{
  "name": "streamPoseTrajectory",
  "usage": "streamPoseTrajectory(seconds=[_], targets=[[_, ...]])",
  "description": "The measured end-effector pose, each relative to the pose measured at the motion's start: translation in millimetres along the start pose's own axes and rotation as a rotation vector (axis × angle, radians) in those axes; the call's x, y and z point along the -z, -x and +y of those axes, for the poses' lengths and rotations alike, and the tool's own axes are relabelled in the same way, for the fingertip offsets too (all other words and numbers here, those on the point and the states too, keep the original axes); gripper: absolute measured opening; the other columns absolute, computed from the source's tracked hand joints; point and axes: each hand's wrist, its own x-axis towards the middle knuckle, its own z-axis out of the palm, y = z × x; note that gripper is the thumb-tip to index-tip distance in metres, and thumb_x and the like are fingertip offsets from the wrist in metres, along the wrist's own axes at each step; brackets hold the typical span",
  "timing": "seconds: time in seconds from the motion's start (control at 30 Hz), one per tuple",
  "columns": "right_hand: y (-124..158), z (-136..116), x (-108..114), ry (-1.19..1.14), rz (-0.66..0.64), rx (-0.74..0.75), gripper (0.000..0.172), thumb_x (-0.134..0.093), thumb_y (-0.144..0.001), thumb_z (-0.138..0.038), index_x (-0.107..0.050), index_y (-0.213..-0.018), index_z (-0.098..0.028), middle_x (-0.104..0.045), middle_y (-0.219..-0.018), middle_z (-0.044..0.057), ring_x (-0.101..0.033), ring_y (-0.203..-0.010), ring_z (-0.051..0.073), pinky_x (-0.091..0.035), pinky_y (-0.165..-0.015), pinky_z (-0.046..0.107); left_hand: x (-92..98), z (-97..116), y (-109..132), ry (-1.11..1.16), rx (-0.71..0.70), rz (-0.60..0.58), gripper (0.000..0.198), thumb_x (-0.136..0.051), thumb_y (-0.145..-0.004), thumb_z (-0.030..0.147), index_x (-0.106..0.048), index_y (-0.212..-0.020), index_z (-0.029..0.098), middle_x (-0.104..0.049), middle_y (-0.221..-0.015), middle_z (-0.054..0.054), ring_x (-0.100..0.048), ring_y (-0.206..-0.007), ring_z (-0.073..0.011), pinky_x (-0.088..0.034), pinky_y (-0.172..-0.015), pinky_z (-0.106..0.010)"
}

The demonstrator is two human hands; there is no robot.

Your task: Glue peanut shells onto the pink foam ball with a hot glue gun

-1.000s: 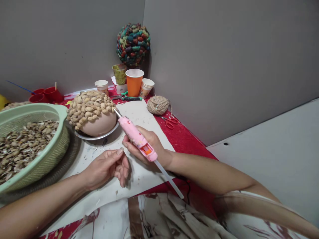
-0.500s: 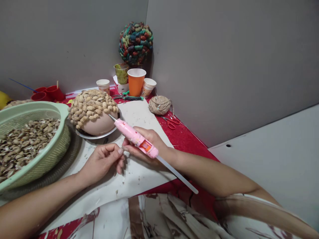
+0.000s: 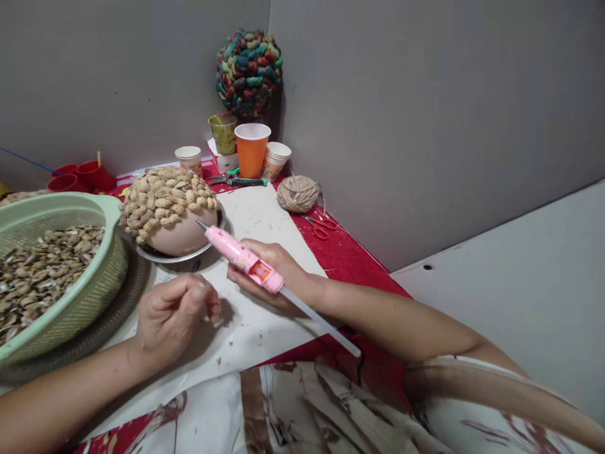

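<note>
My right hand [image 3: 276, 268] is wrapped round a pink hot glue gun [image 3: 236, 252], a long clear glue stick [image 3: 324, 323] poking out of its back end. The gun's metal nozzle points at a pale ball [image 3: 182, 234] whose upper part is covered with peanut shells [image 3: 165, 197]. This ball rests in a shallow metal bowl [image 3: 189, 257]. Over the white board, my left hand [image 3: 177, 309] is closed, thumb pressed to curled fingers; whatever it holds, if anything, is hidden. It is apart from the ball and from the right hand.
A green basket [image 3: 106, 252] of shells stands on the left. Behind are red cups [image 3: 97, 176], paper cups [image 3: 253, 151], pliers [image 3: 248, 182] and a multicoloured ball [image 3: 249, 75]. Twine [image 3: 299, 193] and red scissors [image 3: 320, 227] lie on the red cloth by the grey wall.
My left hand has drawn away from the right hand, back towards me and leftward. The right hand still grips the glue gun. The whole view has shifted slightly.
</note>
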Motion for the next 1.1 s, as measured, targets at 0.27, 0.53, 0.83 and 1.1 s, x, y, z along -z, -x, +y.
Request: streamPoseTrajectory(seconds=[0.27,0.53,0.83,1.1], targets=[[-0.5,-7.3,-2.8,-0.462,-0.003,-0.252,0.025,-0.076,-0.081,-0.032,-0.061,-0.091,-0.014,-0.066,-0.08,0.002,-0.061,-0.07,0.011,-0.049,-0.064,0.022,-2.8,-16.3,1.3,-0.048,-0.037,0.105,0.011,-0.071,-0.089,0.029,-0.068,-0.099,0.025,-0.07,-0.083,0.001,-0.063,-0.062,-0.011,-0.052,-0.06,-0.022],[2.7,-6.3,-8.2,-0.513,-0.072,-0.266,0.013,-0.068,-0.083,-0.017,-0.063,-0.095,-0.014,-0.066,-0.083,0.001,-0.06,-0.071,0.008,-0.05,-0.066,0.019,-0.5,-8.5,-7.0,-0.295,-0.394,0.005,0.028,-0.071,-0.084,0.008,-0.073,-0.103,0.027,-0.076,-0.085,-0.001,-0.069,-0.075,-0.0135,-0.053,-0.071,-0.024],[2.2,-14.2,-3.1,-0.594,0.042,-0.284,0.028,-0.07,-0.082,-0.02,-0.061,-0.108,-0.016,-0.072,-0.09,0.003,-0.071,-0.079,0.013,-0.058,-0.072,0.023,15.0,-15.0,-10.7,-0.181,-0.316,0.252,0.013,-0.061,-0.091,0.016,-0.071,-0.098,0.022,-0.065,-0.077,0.0,-0.061,-0.061,-0.0128,-0.049,-0.059,-0.026],[-2.4,-13.3,2.2,-0.584,0.115,-0.29,0.01,-0.069,-0.082,-0.024,-0.063,-0.084,-0.016,-0.066,-0.081,0.001,-0.067,-0.074,0.011,-0.059,-0.075,0.025,14.2,-13.1,-17.9,-0.015,-0.094,0.065,0.021,-0.055,-0.084,0.007,-0.062,-0.068,0.019,-0.06,-0.066,0.002,-0.053,-0.054,-0.0105,-0.042,-0.051,-0.024]])
